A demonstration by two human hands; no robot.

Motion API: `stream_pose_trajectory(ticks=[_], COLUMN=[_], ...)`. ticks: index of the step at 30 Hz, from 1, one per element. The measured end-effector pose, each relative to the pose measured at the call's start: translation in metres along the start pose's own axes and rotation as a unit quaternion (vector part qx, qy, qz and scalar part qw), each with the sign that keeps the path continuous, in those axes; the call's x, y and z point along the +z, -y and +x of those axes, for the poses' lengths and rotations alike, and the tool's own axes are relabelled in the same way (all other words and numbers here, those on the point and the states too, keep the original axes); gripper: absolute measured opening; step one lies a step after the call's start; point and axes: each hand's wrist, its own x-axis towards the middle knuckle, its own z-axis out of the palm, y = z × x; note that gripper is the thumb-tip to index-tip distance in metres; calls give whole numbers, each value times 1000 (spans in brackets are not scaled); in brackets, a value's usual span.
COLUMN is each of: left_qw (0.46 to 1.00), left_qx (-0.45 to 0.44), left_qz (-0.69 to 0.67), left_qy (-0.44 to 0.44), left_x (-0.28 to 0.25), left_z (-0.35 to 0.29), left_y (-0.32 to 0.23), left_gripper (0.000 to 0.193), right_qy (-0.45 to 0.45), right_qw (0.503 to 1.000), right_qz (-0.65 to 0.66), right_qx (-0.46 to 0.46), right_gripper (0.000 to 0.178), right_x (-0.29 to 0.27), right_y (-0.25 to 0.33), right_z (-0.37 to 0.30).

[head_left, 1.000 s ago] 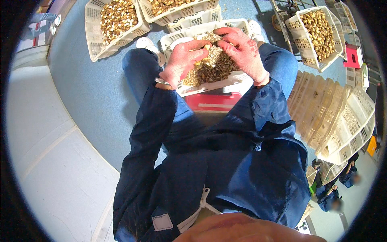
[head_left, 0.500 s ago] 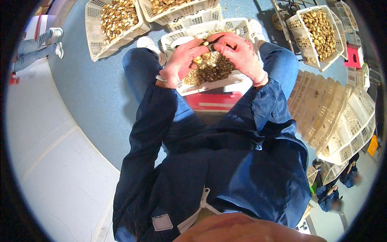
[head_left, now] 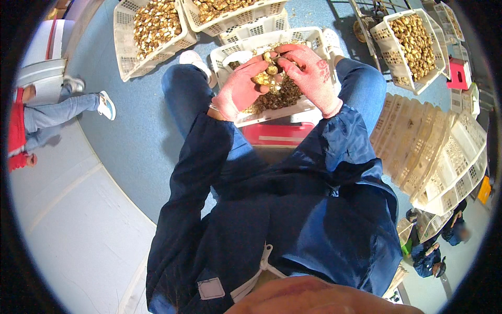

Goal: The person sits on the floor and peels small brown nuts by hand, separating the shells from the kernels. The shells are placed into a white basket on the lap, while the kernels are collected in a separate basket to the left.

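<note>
Between my knees stands a white plastic basket (head_left: 308,35) with small brown and pale trimmings (head_left: 285,97) in its bottom. Above it, my left hand (head_left: 236,93) in a pink glove is closed around several yellow-brown mushrooms (head_left: 263,79). My right hand (head_left: 318,81), gloved alike, meets it at the fingertips, its fingers bent and pressed together beside the upper mushrooms. Something dark shows between the right thumb and fingers, too small to name. A white rounded thing (head_left: 239,57) lies inside the basket at its left.
Baskets full of mushrooms stand ahead left (head_left: 157,26), ahead (head_left: 222,6) and far right (head_left: 413,44). A red box (head_left: 277,135) is under my basket's near side. Stacked crates (head_left: 413,138) rise at my right. Someone in red and jeans (head_left: 63,112) is at the far left.
My hands have shifted slightly, the left tilting so that more mushrooms show in it. At the far left the person in jeans has stepped further into view.
</note>
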Motion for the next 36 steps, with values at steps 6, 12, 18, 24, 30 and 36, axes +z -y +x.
stream_pose_trajectory(ticks=[6, 12, 18, 24, 30, 36], left_qw=[937, 784, 965, 973, 936, 953], left_qx=[68, 159, -2, -8, 1, -33], left_qz=[311, 591, 154, 127, 285, 216], left_qy=[-141, -105, -213, -192, -205, -209], left_x=[14, 12, 35, 29, 26, 28], left_z=[-9, -16, -12, -11, -11, -14], left_y=[-5, -6, -8, -7, -5, -9], left_gripper=[52, 43, 35, 34, 35, 33], right_qy=[34, 52, 21, 36, 19, 27], right_qw=[998, 997, 996, 994, 997, 980], right_qz=[-32, -30, 22, 40, -60, 67], right_qx=[-30, -40, 88, 95, -35, 186], right_gripper=[12, 13, 16, 18, 18, 20], right_x=[-6, -6, 0, -6, 8, 0], right_y=[-1, 1, 7, 6, -8, 8], right_z=[1, 5, 4, 2, -1, -1])
